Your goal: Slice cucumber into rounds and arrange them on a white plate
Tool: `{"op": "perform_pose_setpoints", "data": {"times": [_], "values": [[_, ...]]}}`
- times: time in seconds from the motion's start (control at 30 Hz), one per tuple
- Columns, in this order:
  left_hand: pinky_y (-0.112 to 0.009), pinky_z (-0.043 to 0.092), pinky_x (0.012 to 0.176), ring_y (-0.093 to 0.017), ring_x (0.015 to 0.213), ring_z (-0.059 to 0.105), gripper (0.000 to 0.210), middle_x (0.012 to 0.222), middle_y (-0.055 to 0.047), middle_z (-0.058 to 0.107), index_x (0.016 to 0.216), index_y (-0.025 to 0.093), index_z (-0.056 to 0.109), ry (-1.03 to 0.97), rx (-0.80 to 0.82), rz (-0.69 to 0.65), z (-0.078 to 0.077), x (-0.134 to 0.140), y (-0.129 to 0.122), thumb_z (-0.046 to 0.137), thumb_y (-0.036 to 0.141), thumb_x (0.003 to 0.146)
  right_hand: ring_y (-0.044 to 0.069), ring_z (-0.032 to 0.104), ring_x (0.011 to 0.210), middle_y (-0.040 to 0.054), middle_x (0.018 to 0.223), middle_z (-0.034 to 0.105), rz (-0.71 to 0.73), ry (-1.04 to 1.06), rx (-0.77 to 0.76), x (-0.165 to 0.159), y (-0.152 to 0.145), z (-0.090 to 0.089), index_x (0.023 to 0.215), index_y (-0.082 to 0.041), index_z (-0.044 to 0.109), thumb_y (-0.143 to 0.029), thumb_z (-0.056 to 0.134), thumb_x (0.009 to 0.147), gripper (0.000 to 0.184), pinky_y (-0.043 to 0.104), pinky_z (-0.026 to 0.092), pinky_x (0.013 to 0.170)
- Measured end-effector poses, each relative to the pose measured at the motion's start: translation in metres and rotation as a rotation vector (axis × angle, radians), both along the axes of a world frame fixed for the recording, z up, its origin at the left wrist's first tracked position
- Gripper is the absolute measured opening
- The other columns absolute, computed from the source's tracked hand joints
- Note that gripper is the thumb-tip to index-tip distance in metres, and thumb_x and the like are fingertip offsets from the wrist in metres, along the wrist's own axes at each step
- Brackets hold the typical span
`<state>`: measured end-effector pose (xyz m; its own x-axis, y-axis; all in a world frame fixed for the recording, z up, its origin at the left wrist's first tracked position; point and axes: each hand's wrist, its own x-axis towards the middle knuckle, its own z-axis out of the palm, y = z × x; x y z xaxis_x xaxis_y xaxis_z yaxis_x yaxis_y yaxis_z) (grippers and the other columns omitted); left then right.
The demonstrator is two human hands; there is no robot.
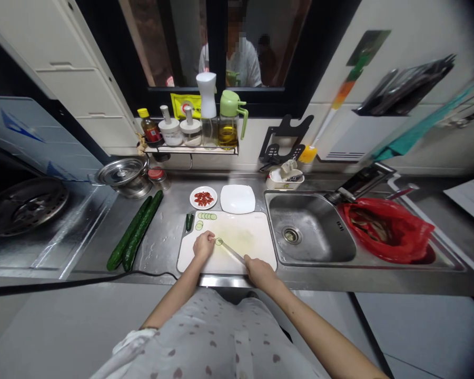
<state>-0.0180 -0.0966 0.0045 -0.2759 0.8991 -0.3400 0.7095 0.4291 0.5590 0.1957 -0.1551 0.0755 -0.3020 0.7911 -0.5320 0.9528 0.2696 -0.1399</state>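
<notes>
My right hand [260, 271] is closed around the handle of a knife [234, 255], whose blade points up and left over the white cutting board [256, 231]. At the blade's tip is a thin round cucumber slice [219, 241]. My left hand [204, 246] is just left of that slice, fingers pinched together; what they hold is too small to make out. Several cucumber slices [207, 216] lie in an overlapping row at the board's upper left, with more slices [199, 225] just below. Short dark green cucumber pieces [189, 222] rest at the board's left corner.
Two whole cucumbers [136, 231] lie left of the board. Behind it stand a plate of chopped red pieces [204, 198] and a white square plate [237, 199]. Right are the sink [312, 247] and a red plastic bag [414, 237]. A lidded steel pot [128, 176] stands back left.
</notes>
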Motion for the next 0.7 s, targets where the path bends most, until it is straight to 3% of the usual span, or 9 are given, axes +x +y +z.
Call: {"op": "perform_pose_setpoints", "data": {"times": [0.7], "values": [[-0.023, 0.039, 0.066, -0.015, 0.083, 0.061, 0.017, 0.088, 0.001, 0.07, 0.092, 0.028, 0.066, 0.004, -0.007, 0.013, -0.0009, 0.0004, 0.0003, 0.058, 0.026, 0.077, 0.024, 0.063, 0.093, 0.0145, 0.095, 0.067, 0.007, 0.006, 0.011, 0.0005, -0.0011, -0.0014, 0.11, -0.017, 0.05, -0.012, 0.036, 0.088, 0.027, 0.03, 0.041, 0.072]]}}
